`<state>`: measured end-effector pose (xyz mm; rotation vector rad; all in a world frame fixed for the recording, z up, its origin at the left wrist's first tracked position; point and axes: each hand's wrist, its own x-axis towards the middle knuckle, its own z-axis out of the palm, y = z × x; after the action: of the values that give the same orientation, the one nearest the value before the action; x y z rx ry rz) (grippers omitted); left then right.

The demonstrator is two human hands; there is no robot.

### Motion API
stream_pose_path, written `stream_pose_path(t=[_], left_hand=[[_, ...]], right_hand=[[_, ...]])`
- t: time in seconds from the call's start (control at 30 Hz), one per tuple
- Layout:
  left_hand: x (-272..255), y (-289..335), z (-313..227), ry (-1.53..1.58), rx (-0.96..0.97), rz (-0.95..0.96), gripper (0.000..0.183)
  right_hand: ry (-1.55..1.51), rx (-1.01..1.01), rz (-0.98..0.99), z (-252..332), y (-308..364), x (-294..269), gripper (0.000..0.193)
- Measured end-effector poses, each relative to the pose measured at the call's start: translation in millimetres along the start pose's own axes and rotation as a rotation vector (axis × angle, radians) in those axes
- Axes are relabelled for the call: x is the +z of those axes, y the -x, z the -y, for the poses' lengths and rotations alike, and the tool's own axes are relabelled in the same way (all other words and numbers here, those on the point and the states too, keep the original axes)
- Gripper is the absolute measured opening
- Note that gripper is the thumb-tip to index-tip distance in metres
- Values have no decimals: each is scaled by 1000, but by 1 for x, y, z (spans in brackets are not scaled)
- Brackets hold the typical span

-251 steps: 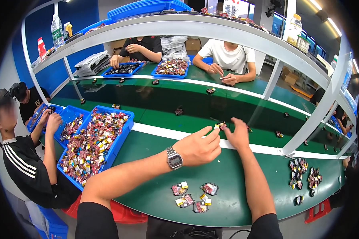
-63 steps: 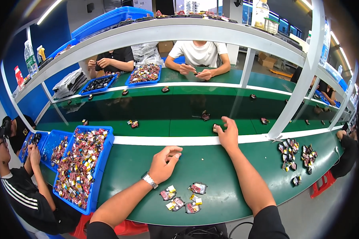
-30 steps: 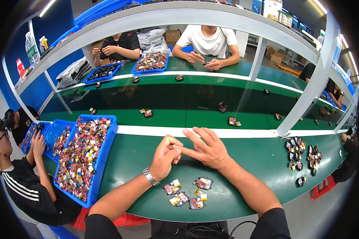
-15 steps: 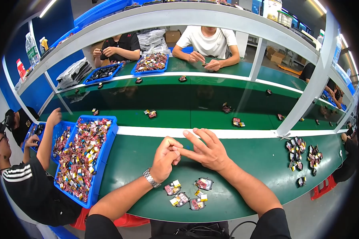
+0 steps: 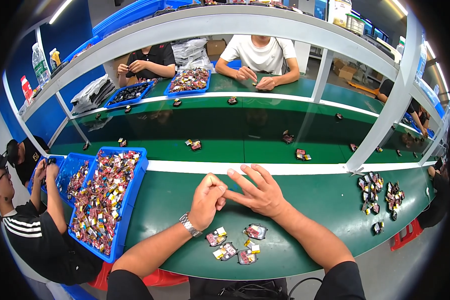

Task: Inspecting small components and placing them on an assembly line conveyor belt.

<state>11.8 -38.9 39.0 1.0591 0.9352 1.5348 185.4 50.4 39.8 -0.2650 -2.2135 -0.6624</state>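
Observation:
My left hand (image 5: 206,201) is closed around the tip of one finger of my right hand (image 5: 261,194). The other fingers of the right hand are spread and hold nothing. Both hands hover over the green work surface (image 5: 175,260), a metal-banded watch (image 5: 189,224) on the left wrist. Below them, between my forearms, lie several small black-framed electronic units with reddish boards and white-and-yellow parts: an upper-left unit (image 5: 216,236), an upper-right unit (image 5: 255,231), a lower-left unit (image 5: 227,251) and a lower-right unit (image 5: 247,256). Neither hand touches them.
A blue bin (image 5: 131,205) heaped with similar parts stands at left, beside a seated co-worker (image 5: 40,225). Beyond a white rail (image 5: 245,167), a green conveyor belt (image 5: 225,150) carries scattered units. Unit piles (image 5: 371,192) lie at right. A shelf post (image 5: 385,115) rises there; co-workers sit opposite.
Units on the belt have shifted slightly to the right. The co-worker at left has lowered a raised hand to the other one. My hands keep nearly the same clasp.

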Motion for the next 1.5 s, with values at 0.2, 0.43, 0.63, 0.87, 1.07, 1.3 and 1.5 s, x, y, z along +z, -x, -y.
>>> stream_pose_path(t=[0.2,0.43,0.63,0.87,1.07,1.3,1.5], left_hand=[[1,1,-4,188,-36,12,6],[-2,2,2,-23,5,27,8],[-3,3,4,-32,47,68,10],[-3,3,4,3,54,83,11],[-4,4,5,-35,35,84,13],[-3,4,5,9,42,93,12],[-1,3,4,-15,19,65,7]], right_hand=[[8,26,3,2,-2,-1,47],[-2,10,10,1,0,-1,44],[-24,4,9,-1,0,-2,44],[-26,19,7,-2,0,-3,44],[-22,1,8,-1,0,-3,45],[-35,17,9,-1,0,-3,44],[-27,24,13,0,1,-3,44]])
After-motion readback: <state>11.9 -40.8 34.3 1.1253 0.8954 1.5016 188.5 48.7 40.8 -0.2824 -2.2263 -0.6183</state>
